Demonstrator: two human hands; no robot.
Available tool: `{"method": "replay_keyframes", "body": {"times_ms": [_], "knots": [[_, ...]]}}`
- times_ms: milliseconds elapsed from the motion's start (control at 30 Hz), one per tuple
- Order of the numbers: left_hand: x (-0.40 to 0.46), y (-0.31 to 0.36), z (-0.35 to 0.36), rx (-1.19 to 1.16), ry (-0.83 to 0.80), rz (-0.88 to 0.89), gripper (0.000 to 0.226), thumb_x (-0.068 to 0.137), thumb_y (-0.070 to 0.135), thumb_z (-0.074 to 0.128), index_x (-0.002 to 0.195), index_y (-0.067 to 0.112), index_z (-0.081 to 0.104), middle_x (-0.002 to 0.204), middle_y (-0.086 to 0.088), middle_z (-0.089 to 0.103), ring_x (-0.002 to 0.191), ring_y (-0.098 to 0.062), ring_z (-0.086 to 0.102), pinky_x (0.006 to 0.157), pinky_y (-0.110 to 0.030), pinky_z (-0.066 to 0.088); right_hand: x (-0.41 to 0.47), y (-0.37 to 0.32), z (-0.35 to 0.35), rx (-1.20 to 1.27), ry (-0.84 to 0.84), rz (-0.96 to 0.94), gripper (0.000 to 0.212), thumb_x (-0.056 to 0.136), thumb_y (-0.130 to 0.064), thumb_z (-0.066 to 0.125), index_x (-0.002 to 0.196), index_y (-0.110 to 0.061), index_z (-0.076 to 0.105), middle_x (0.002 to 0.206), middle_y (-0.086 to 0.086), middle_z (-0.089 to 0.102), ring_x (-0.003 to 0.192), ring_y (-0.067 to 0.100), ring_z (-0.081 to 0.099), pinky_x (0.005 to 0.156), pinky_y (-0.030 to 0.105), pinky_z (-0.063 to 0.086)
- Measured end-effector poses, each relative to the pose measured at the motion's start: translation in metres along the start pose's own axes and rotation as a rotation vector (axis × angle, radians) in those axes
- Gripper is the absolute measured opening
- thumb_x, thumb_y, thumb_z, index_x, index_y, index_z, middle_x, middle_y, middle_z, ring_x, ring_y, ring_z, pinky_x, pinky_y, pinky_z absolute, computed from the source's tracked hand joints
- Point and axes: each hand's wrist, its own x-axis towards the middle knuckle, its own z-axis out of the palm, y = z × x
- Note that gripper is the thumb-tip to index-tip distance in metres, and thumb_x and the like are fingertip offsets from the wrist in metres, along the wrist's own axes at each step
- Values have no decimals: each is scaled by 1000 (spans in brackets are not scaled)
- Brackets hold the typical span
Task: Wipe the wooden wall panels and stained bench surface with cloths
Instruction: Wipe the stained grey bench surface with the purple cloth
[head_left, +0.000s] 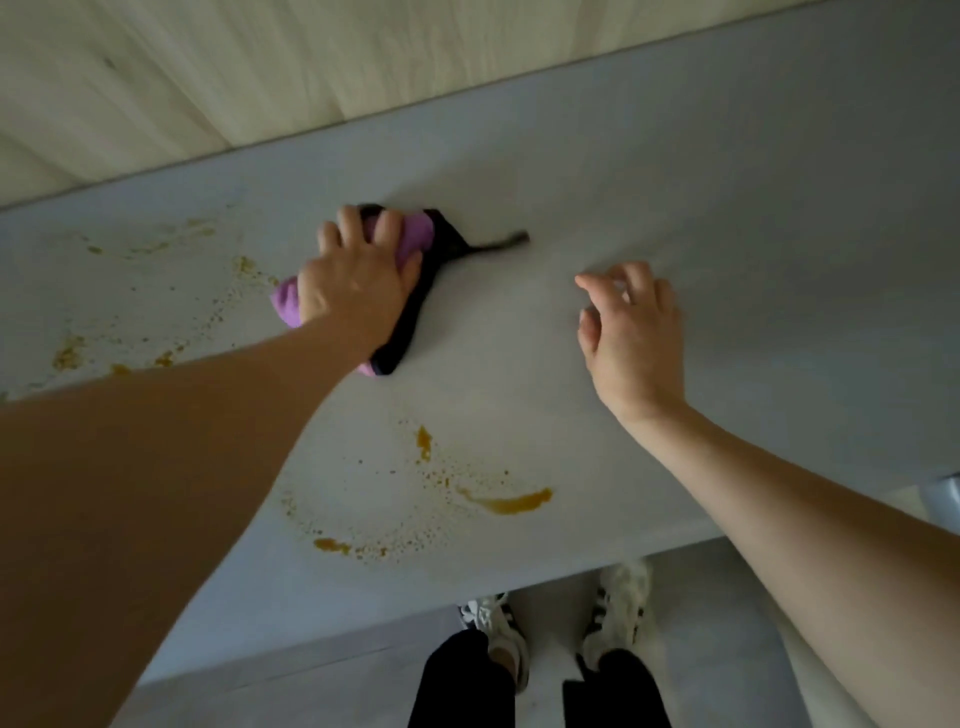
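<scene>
Left hand (353, 280) fingers curled over cloth (410, 244)

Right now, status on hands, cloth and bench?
Left hand grips purple cloth on bench. Right hand free. Orange stains remain near front edge.

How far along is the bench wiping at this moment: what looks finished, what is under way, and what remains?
Done: the pale grey bench surface looks unmarked to the right of the cloth. In hand: the left hand grips a bunched purple and black cloth against the bench; the right hand holds nothing. Left: orange-brown stains near the front edge and more spatter on the left. Whether the light wooden wall panels were wiped cannot be told.
</scene>
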Motion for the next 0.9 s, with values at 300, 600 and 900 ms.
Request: {"method": "replay_keyframes", "body": {"times_ms": [300,600,900], "knots": [[-109,102,17,-93,-12,95,38,93,41,32,116,20,53,106,-14,51,78,-32,59,44,-29,30,-4,9,-5,73,-109,3,33,83,-5,58,115,-11,64,112,17,54,98,40,50,77,43,41],[-70,21,17,46,123,-61,43,96,45,29,124,16,44,123,-19,42,108,-37,46,81,-47,43,-47,38,-24,163,-67,17,28,81,-2,60,109,-6,66,105,22,54,92,42,52,81,42,45],[-157,124,38,-90,179,-6,34,85,36,43,98,11,62,91,-14,59,74,-30,57,57,-33,44,-87,43,-38,224,-107,92,32,85,-2,53,116,-8,63,113,19,49,103,37,46,91,36,34]]}}
